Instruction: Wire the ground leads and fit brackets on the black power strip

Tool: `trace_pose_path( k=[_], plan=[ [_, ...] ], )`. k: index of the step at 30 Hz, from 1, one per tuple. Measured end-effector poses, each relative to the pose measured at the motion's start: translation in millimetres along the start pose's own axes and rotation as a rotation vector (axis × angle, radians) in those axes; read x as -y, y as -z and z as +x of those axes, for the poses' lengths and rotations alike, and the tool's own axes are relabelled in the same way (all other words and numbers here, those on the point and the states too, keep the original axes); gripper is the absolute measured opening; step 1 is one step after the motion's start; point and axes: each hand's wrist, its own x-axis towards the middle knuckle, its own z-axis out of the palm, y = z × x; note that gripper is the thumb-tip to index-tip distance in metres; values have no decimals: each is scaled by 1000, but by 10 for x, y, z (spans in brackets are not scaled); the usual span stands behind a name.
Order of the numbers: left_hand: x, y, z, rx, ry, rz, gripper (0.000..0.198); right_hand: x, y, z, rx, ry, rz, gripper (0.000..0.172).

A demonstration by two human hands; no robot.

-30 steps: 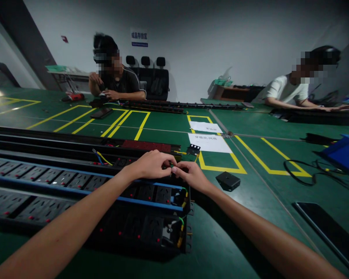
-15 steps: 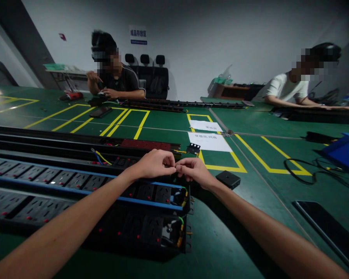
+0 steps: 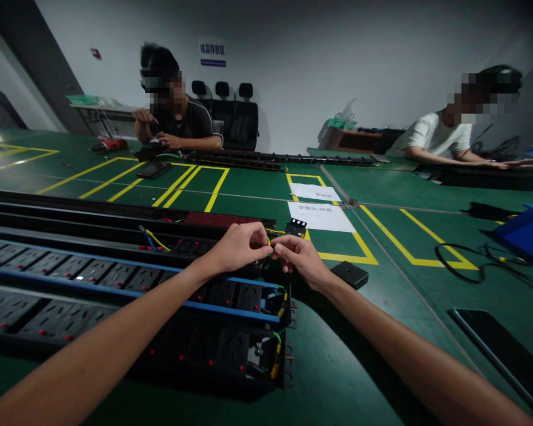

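My left hand (image 3: 240, 245) is closed in a pinch on a short yellow-green wire (image 3: 269, 242), just beyond the end of a blue-edged socket strip (image 3: 128, 290). Fingertip to fingertip with it, my right hand (image 3: 302, 260) is also pinched closed. What sits between the right fingers is too small and hidden to make out. A black socket strip (image 3: 222, 349) lies nearest me, its end open with a green-yellow wire (image 3: 276, 355) showing. Behind the left hand, more black strips lie side by side, one with loose blue and yellow wires (image 3: 155, 239).
Right of my hands is a small black box (image 3: 349, 274). A phone (image 3: 501, 349), a black cable (image 3: 459, 260) and a blue bin (image 3: 522, 236) lie farther right. Paper sheets (image 3: 322, 217) rest on the taped green table. Two people (image 3: 184, 121) work across it.
Both hands have risen slightly, still pinched together. The yellow-green wire now shows between the fingertips. The strips have stayed in place.
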Motion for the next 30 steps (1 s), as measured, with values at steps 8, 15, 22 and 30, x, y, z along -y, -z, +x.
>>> trace_pose_path(
  k=[8, 15, 22, 30],
  plan=[
    [81, 242, -7, 169, -80, 193, 8, -12, 40, 41, -137, -83, 57, 44],
    [99, 196, -17, 159, -48, 288, 8, -31, 57, 52, -110, -74, -4, 41],
    [117, 146, -14, 199, -47, 248, 10, -24, 47, 54, -101, -63, -23, 43],
    [55, 114, -24, 223, -35, 432, 16, -22, 33, 53, -73, -62, -19, 37]
  ],
)
